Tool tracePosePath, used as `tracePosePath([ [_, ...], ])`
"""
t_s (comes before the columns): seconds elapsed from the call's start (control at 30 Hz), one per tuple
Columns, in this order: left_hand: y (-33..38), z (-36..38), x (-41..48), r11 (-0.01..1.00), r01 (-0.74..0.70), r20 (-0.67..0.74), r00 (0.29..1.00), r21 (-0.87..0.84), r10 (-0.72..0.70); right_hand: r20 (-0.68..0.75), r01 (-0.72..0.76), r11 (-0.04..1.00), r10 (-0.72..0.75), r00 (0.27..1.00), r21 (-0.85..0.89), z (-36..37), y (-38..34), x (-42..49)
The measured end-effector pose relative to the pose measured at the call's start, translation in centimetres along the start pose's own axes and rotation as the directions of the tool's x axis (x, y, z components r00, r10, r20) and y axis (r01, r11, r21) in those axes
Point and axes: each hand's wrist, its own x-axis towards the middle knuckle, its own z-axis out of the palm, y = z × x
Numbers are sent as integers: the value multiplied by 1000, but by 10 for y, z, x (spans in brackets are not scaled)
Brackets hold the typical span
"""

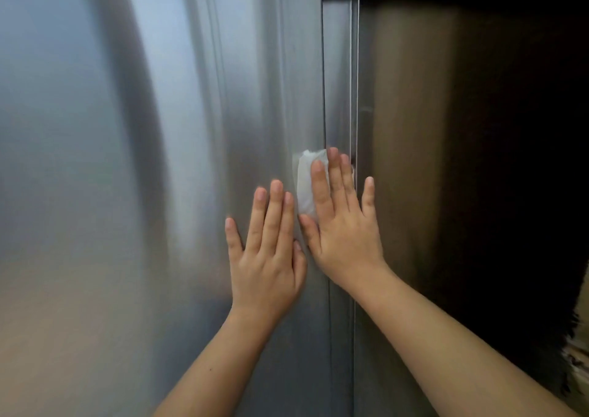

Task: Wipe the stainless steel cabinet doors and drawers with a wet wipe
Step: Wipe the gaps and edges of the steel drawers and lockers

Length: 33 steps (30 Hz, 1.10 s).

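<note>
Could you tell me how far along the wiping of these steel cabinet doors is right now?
Done: hard to judge; the metal shows no clear wet or dirty patches. In hand: the right hand presses the wipe flat at the right edge of the left door, while the left hand rests flat beside it. Left: possibly the right door; no drawers are in view.

Soft glare left, dark right.
</note>
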Motion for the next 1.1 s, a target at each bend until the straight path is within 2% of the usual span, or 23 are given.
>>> tracePosePath([
  [0.37, 14, 4, -67, 997, 79, 22, 997, -1, -79, 3, -1, 1000, 1, 1000, 4, 34, -6, -74],
  [0.63, 25, 5, -131, 992, 125, 94, 988, -24, -122, 58, 12, 999, -10, 998, -47, 52, -11, -134],
  [0.87, 38, 8, -194, 987, 160, 209, 966, -30, -150, 7, -73, 993, 73, 997, 95, 64, -22, -162],
  [0.97, 46, 9, -214, 976, 206, 238, 953, -65, -186, 66, -80, 996, 77, 995, 37, 75, -26, -195],
  [1.1, 51, 9, -232, 972, 225, 270, 942, -66, -199, 76, -81, 995, 77, 994, 53, 87, -28, -223],
])
